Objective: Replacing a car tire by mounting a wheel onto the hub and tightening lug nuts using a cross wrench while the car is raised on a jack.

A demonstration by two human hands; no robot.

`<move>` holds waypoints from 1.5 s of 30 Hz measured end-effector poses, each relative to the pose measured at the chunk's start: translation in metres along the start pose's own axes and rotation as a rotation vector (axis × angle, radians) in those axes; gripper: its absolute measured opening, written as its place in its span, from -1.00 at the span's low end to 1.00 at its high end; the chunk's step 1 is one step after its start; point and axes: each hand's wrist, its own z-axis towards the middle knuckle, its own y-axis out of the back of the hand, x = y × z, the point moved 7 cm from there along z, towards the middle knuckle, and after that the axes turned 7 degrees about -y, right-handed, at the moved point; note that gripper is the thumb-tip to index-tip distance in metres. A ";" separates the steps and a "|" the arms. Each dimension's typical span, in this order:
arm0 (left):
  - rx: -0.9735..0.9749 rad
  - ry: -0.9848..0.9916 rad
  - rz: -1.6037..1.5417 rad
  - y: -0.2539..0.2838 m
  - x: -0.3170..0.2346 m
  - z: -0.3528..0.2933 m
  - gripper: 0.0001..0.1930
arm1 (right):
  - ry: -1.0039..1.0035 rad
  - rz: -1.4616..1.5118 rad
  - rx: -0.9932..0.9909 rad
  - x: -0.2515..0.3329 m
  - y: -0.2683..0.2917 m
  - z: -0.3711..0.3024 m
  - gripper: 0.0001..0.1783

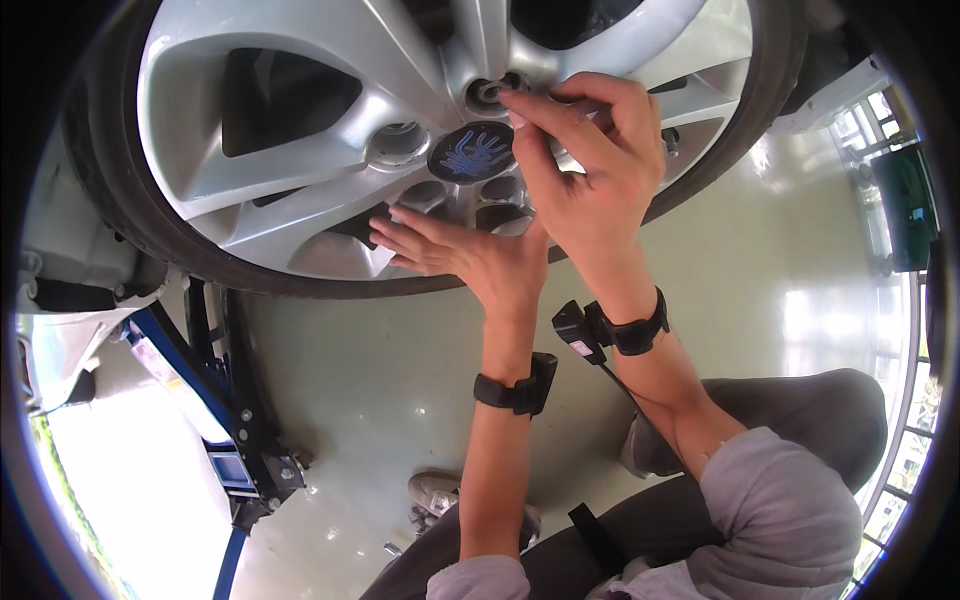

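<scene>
In front of me is a car wheel with a silver alloy rim (300,190) and a black tyre (350,288). A dark round centre cap (471,152) with a blue emblem sits at its hub, ringed by recessed bolt holes. At the upper bolt hole (488,95), the thumb and forefinger of my right hand (605,150) are pinched together. Whatever lies between those fingertips is too small or hidden to name. My left hand (475,255) lies against the lower part of the rim, fingers stretched out and holding nothing. Each wrist wears a black strap with a small box.
A blue and black metal stand (245,450) rises at the left, beside the car's underside (80,240). Several small metal pieces (422,518) lie on the glossy floor (360,380) next to my shoe (434,490). A dark green object (908,210) stands at the far right.
</scene>
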 end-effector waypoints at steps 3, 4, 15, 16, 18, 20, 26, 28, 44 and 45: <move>0.019 -0.038 0.032 -0.003 -0.003 0.002 0.62 | -0.004 -0.056 -0.003 0.003 -0.001 0.001 -0.64; 0.022 -0.039 0.027 -0.003 -0.003 0.004 0.61 | -0.009 -0.065 -0.008 0.004 -0.001 0.002 -0.64; 0.030 -0.004 0.043 -0.020 0.006 0.007 0.54 | -0.081 -0.073 -0.093 0.001 -0.008 -0.008 -0.67; 0.021 -0.026 0.069 -0.024 0.006 0.008 0.53 | -0.092 -0.063 -0.100 0.000 -0.007 -0.009 -0.68; -0.012 -0.063 0.105 -0.028 0.006 0.010 0.52 | -0.096 -0.067 -0.084 0.000 -0.007 -0.011 -0.70; -0.035 -0.070 0.127 -0.029 0.007 0.010 0.51 | -0.042 -0.066 -0.089 0.004 -0.006 -0.013 -0.71; 0.022 -0.067 0.094 -0.031 0.008 0.006 0.47 | -0.043 0.004 -0.155 -0.002 -0.007 -0.018 -0.69; 0.034 -0.061 0.095 -0.029 0.009 0.005 0.46 | -0.014 -0.011 -0.173 -0.001 -0.008 -0.018 -0.68; 0.001 -0.041 -0.009 -0.012 0.000 0.005 0.65 | 0.056 0.000 -0.110 -0.004 -0.003 -0.011 -0.70; -0.004 -0.049 0.009 -0.011 0.000 0.005 0.67 | 0.082 0.011 -0.099 -0.002 -0.003 -0.010 -0.69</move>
